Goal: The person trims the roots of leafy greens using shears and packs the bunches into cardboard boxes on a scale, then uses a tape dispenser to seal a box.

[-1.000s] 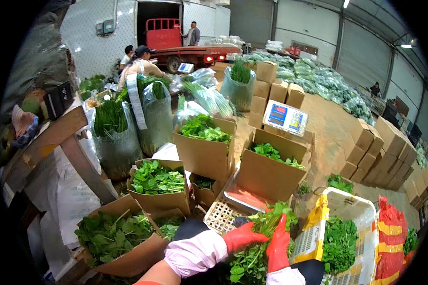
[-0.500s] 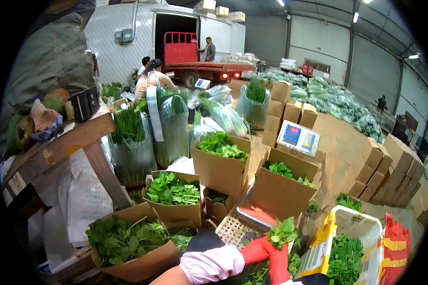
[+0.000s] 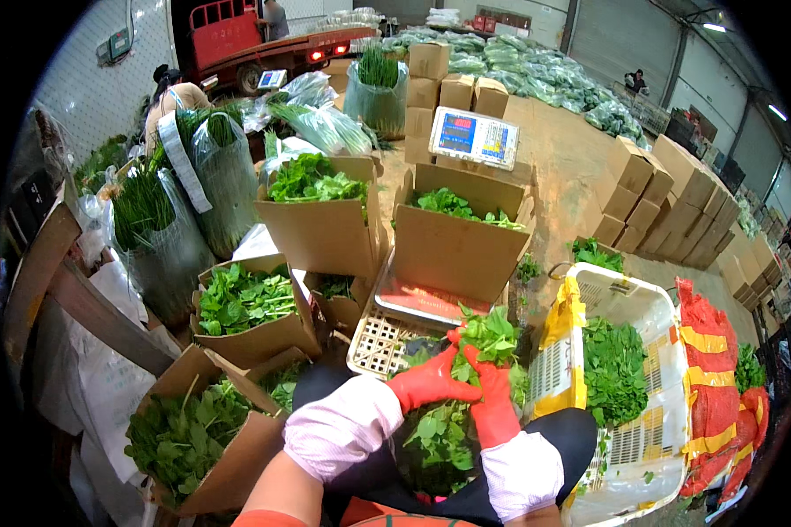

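Both my hands wear red rubber gloves with pale pink sleeve covers above them. My left hand (image 3: pixel 435 379) and my right hand (image 3: pixel 496 391) close together around the stems of a bunch of leafy greens (image 3: pixel 490 336), its leaves pointing away from me. Below them, between my knees, lie more loose greens (image 3: pixel 439 439). Just beyond the bunch stands a scale with a reddish platform (image 3: pixel 426 300); a cardboard box of greens (image 3: pixel 460 255) rests on it, and its display (image 3: pixel 475 138) rises behind. To the right is a white plastic crate (image 3: pixel 668 430) with dark green leaves inside.
Open cardboard boxes of greens (image 3: pixel 259 338) stand at the left and ahead. Tall clear bags of green stalks (image 3: pixel 224 180) are behind them. Red mesh sacks (image 3: pixel 710 386) lie beside the crate. Stacked cartons (image 3: pixel 685 206), a red truck (image 3: pixel 272 48) and other people are farther off.
My view has tilted down and turned right, so the boxes appear farther left and higher. Both hands still grip the greens, and more of my forearms and knees shows.
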Available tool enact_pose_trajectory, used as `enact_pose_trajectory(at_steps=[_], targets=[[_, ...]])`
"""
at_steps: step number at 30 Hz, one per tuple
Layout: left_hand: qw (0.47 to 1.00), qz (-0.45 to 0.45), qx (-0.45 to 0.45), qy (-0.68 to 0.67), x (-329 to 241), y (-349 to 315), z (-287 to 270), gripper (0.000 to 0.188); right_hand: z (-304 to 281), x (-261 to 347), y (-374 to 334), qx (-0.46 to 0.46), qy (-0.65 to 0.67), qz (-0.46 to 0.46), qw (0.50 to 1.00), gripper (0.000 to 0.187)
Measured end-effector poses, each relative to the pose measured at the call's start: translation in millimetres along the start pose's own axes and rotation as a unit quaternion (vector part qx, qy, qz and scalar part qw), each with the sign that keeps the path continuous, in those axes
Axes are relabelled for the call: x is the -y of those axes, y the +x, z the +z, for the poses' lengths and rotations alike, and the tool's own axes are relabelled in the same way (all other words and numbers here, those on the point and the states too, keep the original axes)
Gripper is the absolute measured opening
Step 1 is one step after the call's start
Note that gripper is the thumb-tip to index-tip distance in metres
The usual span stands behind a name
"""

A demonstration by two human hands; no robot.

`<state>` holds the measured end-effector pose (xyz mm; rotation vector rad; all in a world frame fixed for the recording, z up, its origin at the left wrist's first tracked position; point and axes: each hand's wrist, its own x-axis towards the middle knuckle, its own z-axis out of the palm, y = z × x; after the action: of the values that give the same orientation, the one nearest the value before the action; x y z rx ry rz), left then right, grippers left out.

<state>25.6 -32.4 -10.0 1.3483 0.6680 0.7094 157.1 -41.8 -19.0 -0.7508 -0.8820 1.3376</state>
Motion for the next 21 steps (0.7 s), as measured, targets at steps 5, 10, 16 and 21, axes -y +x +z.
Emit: enact_pose_trajectory(at_steps=[5,10,16,21], targets=[[0.986,-0.091,-0.052,0.129,4.3,-2.6,-10.5,0.054,-4.7,-13.9,-0.1,-0.038,-0.124,0.011,0.991,0.050],[0.960,0.041,-0.224,0.165,-20.9,2.3,-53.0,0.035,-38.7,-9.7,26.2,-0.124,-0.066,-0.033,0.990,0.041],[0.896,0.015,-0.357,0.265,-33.8,-3.0,-76.4,0.038,-86.7,-71.5,38.1,-0.172,-0.618,0.140,0.754,0.037],[0.901,0.005,-0.302,0.312,-12.2,-5.7,-72.8,0.036,-71.8,-85.2,-23.6,-0.130,-0.770,0.162,0.603,0.015]])
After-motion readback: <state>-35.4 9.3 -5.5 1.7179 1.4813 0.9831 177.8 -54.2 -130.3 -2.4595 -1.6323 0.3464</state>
